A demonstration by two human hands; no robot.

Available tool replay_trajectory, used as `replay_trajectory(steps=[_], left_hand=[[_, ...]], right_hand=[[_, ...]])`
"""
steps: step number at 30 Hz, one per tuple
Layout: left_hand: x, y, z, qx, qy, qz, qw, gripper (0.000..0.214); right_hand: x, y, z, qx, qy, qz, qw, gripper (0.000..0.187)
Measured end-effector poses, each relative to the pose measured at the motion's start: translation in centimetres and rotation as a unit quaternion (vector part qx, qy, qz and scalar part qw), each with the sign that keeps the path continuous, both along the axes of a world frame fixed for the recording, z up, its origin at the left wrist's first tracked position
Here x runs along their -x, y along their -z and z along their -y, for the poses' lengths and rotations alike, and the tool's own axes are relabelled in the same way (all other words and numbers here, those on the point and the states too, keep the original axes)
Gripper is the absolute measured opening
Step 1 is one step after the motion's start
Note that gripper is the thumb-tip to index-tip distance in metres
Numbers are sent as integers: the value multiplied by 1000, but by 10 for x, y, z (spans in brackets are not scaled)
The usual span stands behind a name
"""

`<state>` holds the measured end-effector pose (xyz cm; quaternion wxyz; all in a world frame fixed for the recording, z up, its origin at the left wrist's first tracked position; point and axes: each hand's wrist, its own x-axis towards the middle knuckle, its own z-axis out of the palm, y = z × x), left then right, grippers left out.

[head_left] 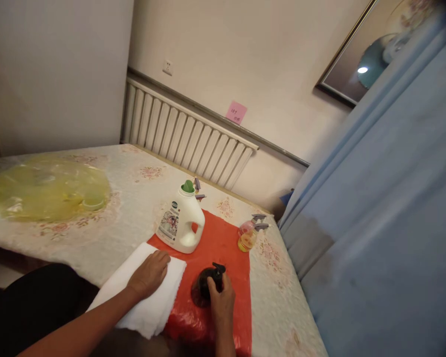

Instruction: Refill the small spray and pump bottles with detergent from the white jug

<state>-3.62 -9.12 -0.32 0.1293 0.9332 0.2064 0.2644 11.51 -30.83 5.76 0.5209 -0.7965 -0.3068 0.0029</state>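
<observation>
Right hand (222, 293) pinches dark, round-bodied pump bottle (200, 288) between thumb and fingers, over glossy red plastic sheet (223, 230); left hand (151, 271) palm-down on folded white towel (158, 307), fingers together, cannot tell whether gripping; green-capped white plastic jug (188, 218) beyond towel.
</observation>
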Motion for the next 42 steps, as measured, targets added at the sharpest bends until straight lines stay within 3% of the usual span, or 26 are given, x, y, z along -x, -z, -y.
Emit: replay_trajectory(steps=[42], left_hand=[[0,-5,1,20,6,-1,1000,17]], right_hand=[[0,1,1,-9,7,33,999,29]])
